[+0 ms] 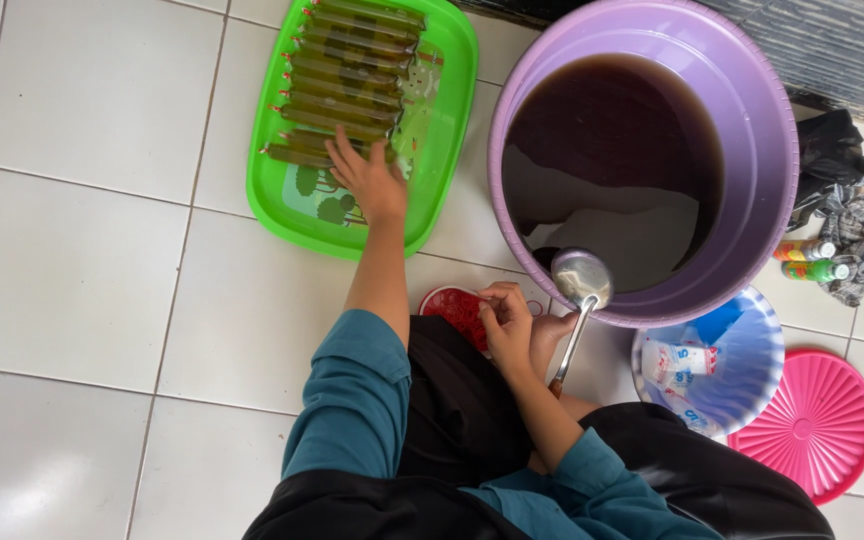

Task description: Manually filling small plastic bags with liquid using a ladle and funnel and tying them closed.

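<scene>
The left hand [370, 182] reaches out over the green tray [452, 120] on the white tiled floor [82, 260]. Its fingers are spread flat and apart, and the tips rest on the nearest of the long thin bags [347, 85] that lie side by side in a row on the tray. Each bag is full of dark greenish-brown drink and has a little red tie at its left end. The hand grips nothing — it just lies open on the bags. The right hand [508, 322] is close to the person's lap, with its fingers pinched together on something very small; it is too small to tell what it is. Right under this hand sits a small round tub of red rubber bands [457, 310]. Just beside it, a metal ladle [582, 278] leans on the rim of the big purple basin [762, 130], with its bowl at the rim and its handle pointing down to the person's knee. The basin is full of dark brown drink. To the right of it stands a blue and white bowl [752, 360] with plastic packets inside, and next to that a pink round lid [812, 425] lies flat on the floor. The person wears teal sleeves [352, 400].
</scene>
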